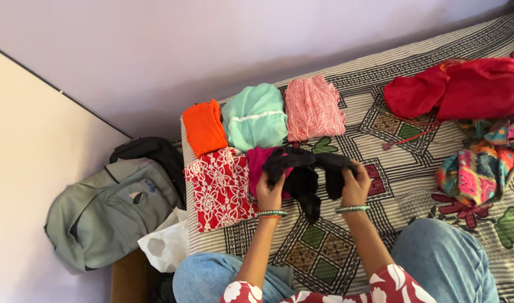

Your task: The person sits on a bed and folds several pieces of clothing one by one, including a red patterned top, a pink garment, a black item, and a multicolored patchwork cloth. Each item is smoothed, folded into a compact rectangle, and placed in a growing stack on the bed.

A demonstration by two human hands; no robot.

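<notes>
A black garment (306,174) hangs bunched between both my hands above the patterned bedspread (380,112). My left hand (270,191) grips its left part, and my right hand (355,182) grips its right part. Both wrists wear green bangles. Just behind the black garment lies a folded magenta cloth (258,163). Beyond it sit folded pieces: a red-and-white floral one (220,188), an orange one (203,128), a mint green one (254,116) and a pink patterned one (314,108).
A heap of red cloth (459,90) and a multicoloured printed garment (481,165) lie at the right. A grey backpack (108,210), a black bag (153,150) and a white plastic bag (166,244) sit left of the bed. My knees in blue jeans (445,258) rest at the bottom.
</notes>
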